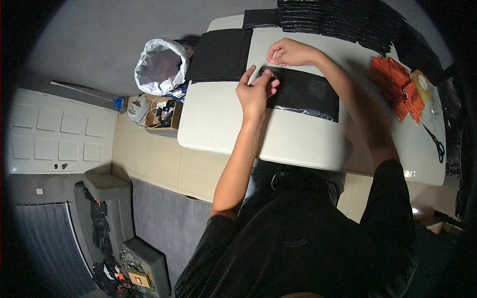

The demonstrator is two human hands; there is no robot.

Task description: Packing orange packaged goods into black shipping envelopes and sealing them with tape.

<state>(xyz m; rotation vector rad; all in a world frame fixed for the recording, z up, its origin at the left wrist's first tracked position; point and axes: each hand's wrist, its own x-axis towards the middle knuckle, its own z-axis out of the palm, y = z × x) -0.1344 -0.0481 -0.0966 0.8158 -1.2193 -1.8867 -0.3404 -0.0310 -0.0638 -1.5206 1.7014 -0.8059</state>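
A flat black plastic bag with a shiny near edge lies on the white table in front of me. My left hand is at its far left corner, thumb and curled fingers closed on the black film, index finger pointing up. Just beyond that corner, my right hand hovers with its fingertips pinched together. Whatever they hold is too small to make out. To the left of my left hand lies a stack of flat black sheets or bags.
Black bags are piled along the far edge. At the right lie orange packets, a tape roll and black scissors. Left of the table stand a silver-lined bin bag and a cardboard box with cables.
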